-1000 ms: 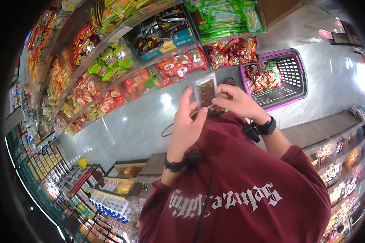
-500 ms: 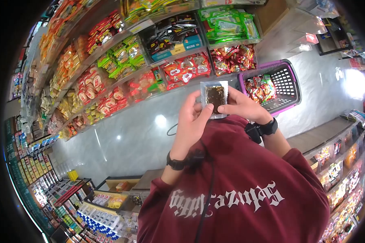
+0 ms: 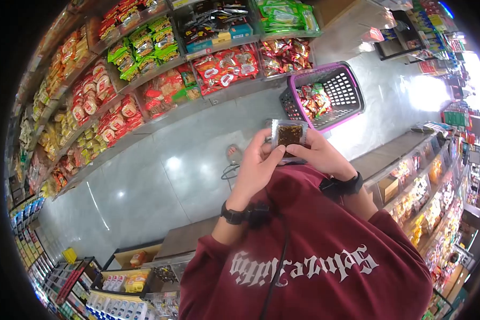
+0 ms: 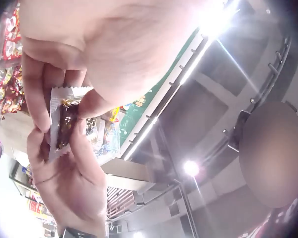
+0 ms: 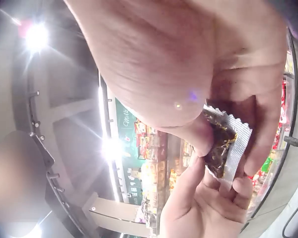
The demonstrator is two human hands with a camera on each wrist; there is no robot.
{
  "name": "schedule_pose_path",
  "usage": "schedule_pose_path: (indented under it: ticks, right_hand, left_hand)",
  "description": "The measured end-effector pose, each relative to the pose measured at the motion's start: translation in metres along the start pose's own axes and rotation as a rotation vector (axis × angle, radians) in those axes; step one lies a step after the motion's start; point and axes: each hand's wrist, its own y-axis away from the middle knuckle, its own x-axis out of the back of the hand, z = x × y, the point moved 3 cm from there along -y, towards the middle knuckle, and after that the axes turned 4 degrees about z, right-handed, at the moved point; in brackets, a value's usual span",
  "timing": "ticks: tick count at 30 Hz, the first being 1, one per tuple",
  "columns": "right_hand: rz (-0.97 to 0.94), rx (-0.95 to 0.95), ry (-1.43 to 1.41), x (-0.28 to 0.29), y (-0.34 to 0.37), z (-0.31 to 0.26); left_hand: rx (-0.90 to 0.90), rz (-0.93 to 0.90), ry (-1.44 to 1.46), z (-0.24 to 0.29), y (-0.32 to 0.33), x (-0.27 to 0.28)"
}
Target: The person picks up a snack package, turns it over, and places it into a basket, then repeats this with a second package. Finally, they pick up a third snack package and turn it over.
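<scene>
A small clear packet (image 3: pixel 289 133) with crimped ends and a dark brown filling flecked with gold is held up in front of the chest. The left hand (image 3: pixel 260 166) grips its left side, thumb pressed on the face. From the other side the right hand (image 3: pixel 328 156) holds it too, that thumb close to the left one. In the left wrist view the packet (image 4: pixel 64 126) stands between thumbs in front and fingers behind. The right wrist view shows its silvery crimped edge near the right palm, with the filling (image 5: pixel 219 151) partly covered by the thumbs.
A dark shopping basket (image 3: pixel 357 96) with a purple rim stands on the floor beyond the right hand, with wrapped snacks (image 3: pixel 313 100) inside. Snack bins (image 3: pixel 226 66) line the far side. More shelves (image 3: pixel 410 186) run along the right, and low display stands (image 3: pixel 128 261) are at lower left.
The packet has turned from a steep tilt to face the head camera more squarely. The right fingers have moved behind it, both thumbs onto its front. The head view has shifted, showing more floor.
</scene>
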Motion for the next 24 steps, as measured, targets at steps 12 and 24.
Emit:
schedule_pose_path:
  ticks: [12, 24]
  right_hand:
    - [0.101, 0.127, -0.075, 0.043, 0.065, 0.035]
    - [0.169, 0.147, -0.407, 0.199, 0.18, 0.147]
  left_hand:
    - [0.062, -0.152, -0.171, -0.021, 0.003, -0.065]
    - [0.276, -0.19, -0.377, -0.126, -0.013, -0.242]
